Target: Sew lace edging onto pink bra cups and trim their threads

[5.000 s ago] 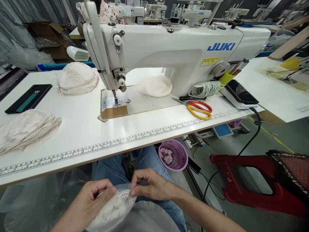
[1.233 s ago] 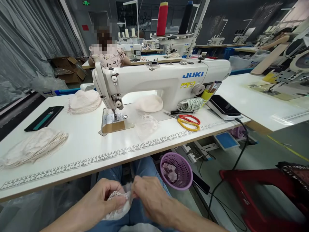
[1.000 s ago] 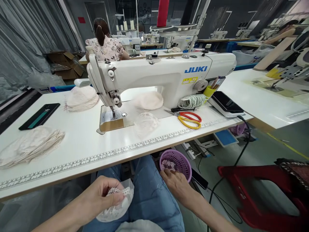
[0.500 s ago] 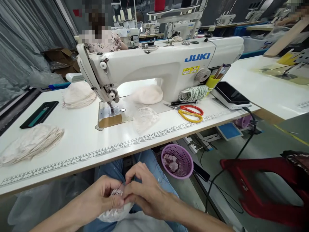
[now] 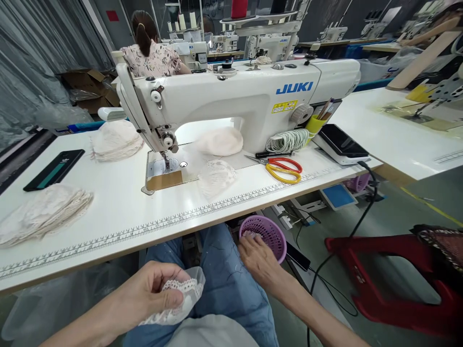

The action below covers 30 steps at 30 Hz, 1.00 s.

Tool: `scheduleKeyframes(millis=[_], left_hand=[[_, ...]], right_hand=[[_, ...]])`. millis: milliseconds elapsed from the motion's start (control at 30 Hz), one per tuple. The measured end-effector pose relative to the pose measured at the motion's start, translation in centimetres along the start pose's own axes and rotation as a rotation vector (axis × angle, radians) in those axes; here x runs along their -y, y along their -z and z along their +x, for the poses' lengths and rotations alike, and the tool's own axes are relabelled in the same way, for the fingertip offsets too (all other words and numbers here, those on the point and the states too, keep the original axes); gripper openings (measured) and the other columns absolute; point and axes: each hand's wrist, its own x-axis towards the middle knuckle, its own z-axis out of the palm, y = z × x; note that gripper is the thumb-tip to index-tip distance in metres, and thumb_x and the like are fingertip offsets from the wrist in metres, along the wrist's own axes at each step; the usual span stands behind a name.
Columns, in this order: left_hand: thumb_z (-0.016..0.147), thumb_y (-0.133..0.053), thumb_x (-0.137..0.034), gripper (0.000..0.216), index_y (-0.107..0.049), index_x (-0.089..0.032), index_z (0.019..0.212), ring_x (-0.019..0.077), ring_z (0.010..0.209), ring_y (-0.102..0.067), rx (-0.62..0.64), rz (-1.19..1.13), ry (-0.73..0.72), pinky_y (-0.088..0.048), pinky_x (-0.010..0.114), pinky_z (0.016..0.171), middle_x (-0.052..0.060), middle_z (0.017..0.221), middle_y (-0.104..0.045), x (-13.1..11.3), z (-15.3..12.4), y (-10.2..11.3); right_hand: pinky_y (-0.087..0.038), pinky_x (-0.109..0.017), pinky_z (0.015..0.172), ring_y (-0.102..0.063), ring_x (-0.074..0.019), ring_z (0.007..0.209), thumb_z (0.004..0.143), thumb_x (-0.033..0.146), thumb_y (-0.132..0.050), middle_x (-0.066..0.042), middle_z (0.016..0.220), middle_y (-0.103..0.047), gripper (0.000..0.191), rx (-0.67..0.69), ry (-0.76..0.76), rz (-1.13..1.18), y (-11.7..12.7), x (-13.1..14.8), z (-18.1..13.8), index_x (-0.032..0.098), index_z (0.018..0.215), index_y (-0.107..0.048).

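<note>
My left hand (image 5: 150, 294) is closed on a white lace piece (image 5: 179, 301) held over my lap, below the table's front edge. My right hand (image 5: 258, 258) reaches out to the rim of a small purple basket (image 5: 269, 233) under the table; its fingertips are over the basket and I cannot see whether they hold anything. A white JUKI sewing machine (image 5: 235, 101) stands on the table ahead. One loose lace piece (image 5: 217, 176) lies on the machine bed right of the needle.
Stacks of lace pieces lie at the left (image 5: 39, 214) and back left (image 5: 114, 140), with a black phone (image 5: 54, 169) between them. Red-and-yellow scissors (image 5: 284, 168) and an elastic coil (image 5: 287, 140) sit right of the machine. A red stool (image 5: 390, 274) stands right. Another person sits behind.
Half a second ago both hands were together picking at the lace piece. Now my right hand has left it and gone right to the purple basket; my left hand still holds the lace.
</note>
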Motion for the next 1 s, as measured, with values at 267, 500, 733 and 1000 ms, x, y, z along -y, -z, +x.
scheduleKeyframes(millis=[267, 500, 733, 1000], left_hand=[[0.078, -0.061, -0.056, 0.044, -0.063, -0.012, 0.086, 0.0096, 0.056, -0.031, 0.065, 0.123, -0.105, -0.021, 0.022, 0.051, -0.003, 0.064, -0.043, -0.6, 0.2, -0.5], [0.080, -0.058, -0.053, 0.039, -0.052, -0.016, 0.068, 0.0098, 0.055, -0.025, -0.093, 0.266, -0.084, -0.018, 0.022, 0.049, -0.007, 0.058, -0.031, -0.1, -0.9, -0.2], [0.088, -0.046, -0.051, 0.042, -0.052, -0.016, 0.065, 0.0125, 0.064, -0.033, -0.051, 0.315, -0.176, -0.026, 0.024, 0.058, -0.003, 0.068, -0.040, 0.0, -0.3, 0.1], [0.080, -0.061, -0.040, 0.027, -0.059, -0.017, 0.065, 0.0125, 0.064, -0.033, -0.052, 0.389, -0.072, -0.025, 0.024, 0.061, -0.005, 0.066, -0.039, 0.1, -0.9, 0.4]], right_hand=[[-0.042, -0.027, 0.088, -0.060, -0.0167, 0.095, 0.066, 0.049, -0.075, -0.004, 0.104, -0.066, 0.062, 0.061, 0.107, 0.695, 0.2, 4.9, 2.1, 0.019, 0.116, -0.054], [-0.040, -0.019, 0.055, -0.051, -0.0088, 0.057, 0.065, 0.048, -0.075, 0.001, 0.062, -0.059, 0.038, 0.310, -0.139, 1.244, -1.4, 5.7, 3.5, 0.011, 0.072, -0.068], [-0.037, -0.018, 0.053, -0.047, -0.0065, 0.055, 0.060, 0.045, -0.079, 0.001, 0.064, -0.059, 0.039, 0.408, -0.283, 1.441, -0.7, 5.8, 3.1, 0.010, 0.073, -0.067], [-0.040, -0.019, 0.055, -0.049, -0.0071, 0.057, 0.061, 0.044, -0.079, 0.001, 0.063, -0.059, 0.038, 0.460, -0.276, 1.452, -0.7, 6.3, 3.7, 0.010, 0.073, -0.067]])
